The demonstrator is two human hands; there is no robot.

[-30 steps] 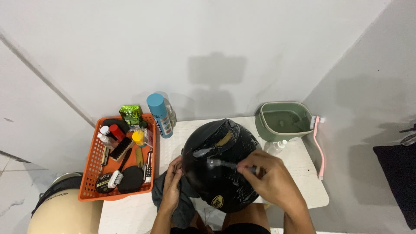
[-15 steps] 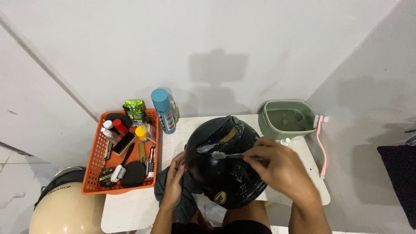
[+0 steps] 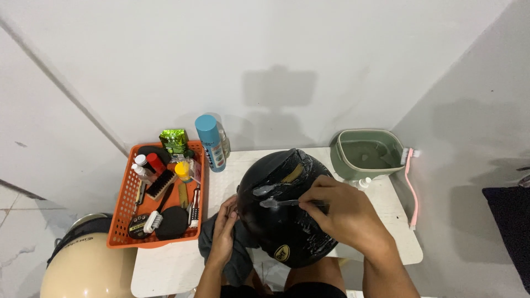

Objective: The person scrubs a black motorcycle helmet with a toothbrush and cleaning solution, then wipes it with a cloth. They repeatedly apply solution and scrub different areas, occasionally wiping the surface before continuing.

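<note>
A glossy black helmet rests at the front of the small white table, over a dark grey cloth. My left hand presses against the helmet's left side, on the cloth. My right hand lies over the helmet's right top and grips a small clear-handled brush, whose head touches the shell near the crown. White foamy streaks show on the shell under the hand.
An orange basket of brushes, small bottles and a sponge stands at the table's left. A blue spray can stands behind it. A green basin and a pink brush sit right. A cream helmet lies lower left.
My right hand has slid the brush slightly left across the helmet top. The view has shifted a little. My left hand stays on the helmet's side.
</note>
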